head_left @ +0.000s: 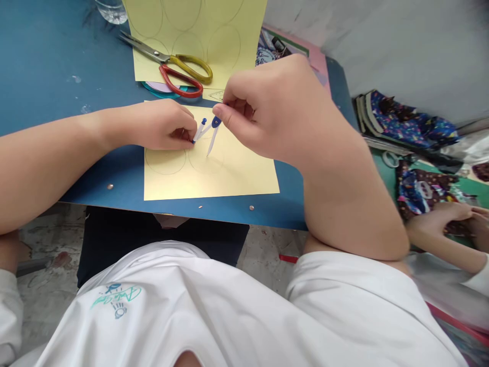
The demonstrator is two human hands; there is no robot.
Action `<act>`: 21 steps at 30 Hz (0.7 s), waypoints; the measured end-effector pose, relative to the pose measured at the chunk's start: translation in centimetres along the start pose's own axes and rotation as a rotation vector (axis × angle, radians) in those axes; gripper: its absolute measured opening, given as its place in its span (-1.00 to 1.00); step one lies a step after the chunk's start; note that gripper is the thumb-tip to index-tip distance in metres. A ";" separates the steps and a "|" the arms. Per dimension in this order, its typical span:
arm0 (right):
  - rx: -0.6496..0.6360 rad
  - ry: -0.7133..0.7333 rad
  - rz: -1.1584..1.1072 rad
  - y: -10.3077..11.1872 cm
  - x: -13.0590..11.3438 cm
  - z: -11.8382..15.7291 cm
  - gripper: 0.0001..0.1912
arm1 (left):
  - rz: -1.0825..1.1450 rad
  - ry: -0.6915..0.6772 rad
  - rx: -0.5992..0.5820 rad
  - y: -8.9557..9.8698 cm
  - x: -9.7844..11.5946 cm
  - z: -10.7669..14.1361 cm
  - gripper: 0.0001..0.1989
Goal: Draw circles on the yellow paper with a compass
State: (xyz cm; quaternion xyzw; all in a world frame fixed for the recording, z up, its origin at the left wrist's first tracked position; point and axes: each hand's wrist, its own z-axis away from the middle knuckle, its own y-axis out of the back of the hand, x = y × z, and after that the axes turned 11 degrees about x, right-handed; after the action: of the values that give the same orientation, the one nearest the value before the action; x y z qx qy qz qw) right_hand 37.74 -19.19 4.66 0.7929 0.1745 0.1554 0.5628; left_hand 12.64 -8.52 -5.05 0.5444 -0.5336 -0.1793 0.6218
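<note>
A drawing compass with white legs and a blue hinge stands tilted over a sheet of yellow paper. Its top is pinched between the thumb and fingers of my right hand. My left hand has its fingers curled at the lower end of the other leg, resting on the paper's upper left part. Faint pencilled circles show on this sheet, partly covered by my left hand. Beyond lies a second yellow sheet with several drawn circles. Scissors with one yellow and one red handle rest across its left edge.
A clear container sits at the table's far left. Under the far sheet show a teal round item and a set square. To the right, another person's hands are over a green table with patterned cloth items.
</note>
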 end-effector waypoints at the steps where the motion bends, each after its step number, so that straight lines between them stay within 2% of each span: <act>1: 0.003 -0.002 0.003 -0.1 0.1 0.0 -0.70 | 0.000 0.014 -0.009 0.0 0.1 0.0 -0.59; 4: 0.018 -0.001 -0.013 -0.5 0.3 0.1 -0.77 | 0.004 0.023 -0.020 0.1 0.4 -0.1 -0.62; 10: 0.126 -0.043 -0.027 -1.6 0.5 0.0 -0.65 | 0.015 -0.028 0.011 0.2 0.2 -0.3 -0.80; 14: 0.022 0.000 0.023 -0.8 0.4 0.1 -0.71 | 0.027 -0.033 0.022 0.5 0.8 -0.2 -0.77; 17: -0.008 0.018 0.038 0.0 0.4 0.1 -0.80 | 0.030 -0.038 0.009 0.9 1.2 0.0 -0.75; 21: -0.001 0.011 0.031 0.0 0.7 0.0 -0.82 | 0.031 -0.058 -0.014 1.1 1.1 0.0 -0.56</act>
State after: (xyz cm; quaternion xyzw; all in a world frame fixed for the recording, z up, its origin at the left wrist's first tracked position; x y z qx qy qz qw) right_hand 38.38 -18.86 4.64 0.7944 0.1651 0.1685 0.5597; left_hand 12.66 -9.05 -3.57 0.5262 -0.5586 -0.1892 0.6126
